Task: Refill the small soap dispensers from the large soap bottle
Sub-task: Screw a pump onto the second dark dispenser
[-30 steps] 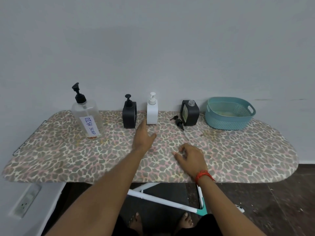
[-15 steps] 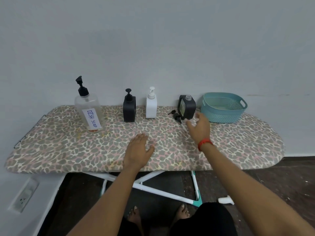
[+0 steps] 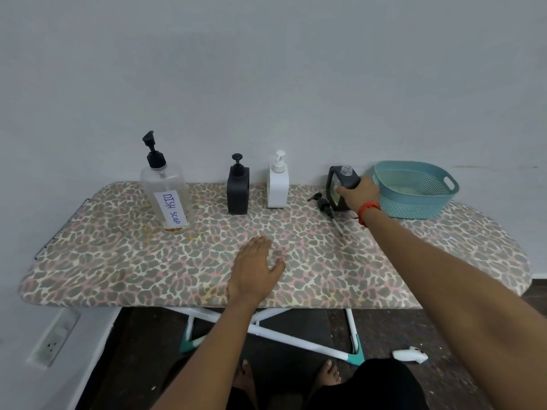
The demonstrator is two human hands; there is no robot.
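Head view, right hand (image 3: 356, 194) fingers wrapped round open dispenser (image 3: 339, 184), left hand (image 3: 254, 269) flat on board (image 3: 118, 261)

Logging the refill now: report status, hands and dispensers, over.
Right hand grips the capless dark dispenser. Left hand flat on the ironing board. Loose pump lies beside it; large soap bottle untouched.
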